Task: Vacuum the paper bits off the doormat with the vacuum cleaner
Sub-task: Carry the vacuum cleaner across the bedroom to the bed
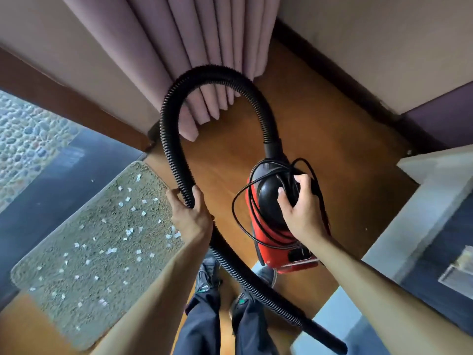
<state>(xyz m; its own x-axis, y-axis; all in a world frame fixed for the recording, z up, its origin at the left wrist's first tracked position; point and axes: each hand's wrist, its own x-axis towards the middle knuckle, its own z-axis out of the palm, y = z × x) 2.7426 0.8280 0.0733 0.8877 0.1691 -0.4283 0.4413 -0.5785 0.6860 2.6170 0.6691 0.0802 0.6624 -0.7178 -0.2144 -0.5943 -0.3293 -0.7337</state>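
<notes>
Red vacuum cleaner (275, 253), black hose (163, 139); both gripped.

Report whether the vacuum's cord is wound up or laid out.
Wound up: the cord loops loosely round the red vacuum cleaner.
</notes>
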